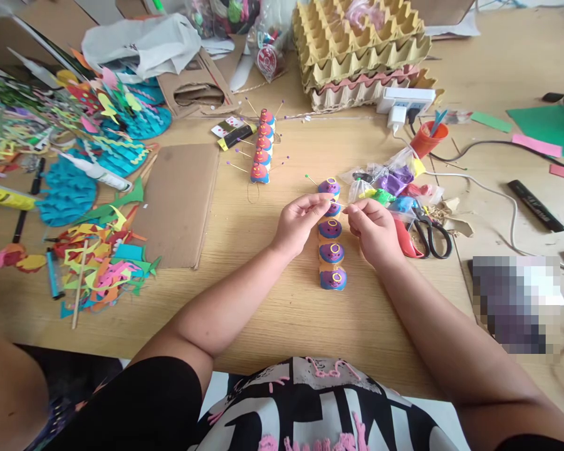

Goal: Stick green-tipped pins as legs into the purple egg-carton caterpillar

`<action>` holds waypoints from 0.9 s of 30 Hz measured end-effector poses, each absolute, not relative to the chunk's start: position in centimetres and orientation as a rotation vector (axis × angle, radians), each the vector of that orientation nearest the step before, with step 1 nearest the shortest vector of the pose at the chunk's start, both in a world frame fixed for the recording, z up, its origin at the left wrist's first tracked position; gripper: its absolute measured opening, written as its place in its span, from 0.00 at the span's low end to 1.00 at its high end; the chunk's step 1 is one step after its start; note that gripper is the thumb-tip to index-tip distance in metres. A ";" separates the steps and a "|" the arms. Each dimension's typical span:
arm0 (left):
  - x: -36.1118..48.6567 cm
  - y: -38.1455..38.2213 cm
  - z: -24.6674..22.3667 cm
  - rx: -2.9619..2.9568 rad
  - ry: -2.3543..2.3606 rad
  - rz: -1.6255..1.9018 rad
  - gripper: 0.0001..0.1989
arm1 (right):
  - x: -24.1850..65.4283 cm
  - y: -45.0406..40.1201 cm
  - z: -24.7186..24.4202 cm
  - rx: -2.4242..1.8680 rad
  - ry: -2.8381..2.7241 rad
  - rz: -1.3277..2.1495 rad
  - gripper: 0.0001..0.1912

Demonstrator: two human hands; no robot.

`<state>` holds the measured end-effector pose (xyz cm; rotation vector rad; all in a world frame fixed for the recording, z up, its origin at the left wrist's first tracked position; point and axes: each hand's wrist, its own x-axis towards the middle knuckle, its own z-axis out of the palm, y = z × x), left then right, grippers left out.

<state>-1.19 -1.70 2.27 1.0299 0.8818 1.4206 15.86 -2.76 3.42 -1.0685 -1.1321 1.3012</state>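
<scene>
A strip of purple and blue egg-carton cups with small faces and yellow rings lies upright in front of me on the table. Over its upper part, my left hand and my right hand pinch a thin pale stick between them, one hand on either side of the strip. Both hands have their fingers closed. A green-tipped stick pokes out to the left of the top cup. Farther back stands a second strip, red and blue, with purple-tipped sticks on both sides.
Cardboard and paper scraps lie left. Black-handled scissors, bagged clay and an orange cup sit right. Stacked egg trays and a power strip are behind. A person's bare limb shows lower left.
</scene>
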 end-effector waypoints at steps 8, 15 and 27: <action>-1.2 -1.4 2.0 0.949 0.934 1.392 0.22 | 15.9 -2.8 3.5 -1.070 -1.155 1.294 0.28; -1.3 -1.6 2.2 0.993 0.924 1.417 0.23 | 15.8 -2.8 3.3 -1.088 -1.179 1.278 0.29; -1.5 -1.9 1.9 1.223 0.976 1.486 0.16 | 15.7 -2.8 3.5 -1.079 -1.198 1.262 0.28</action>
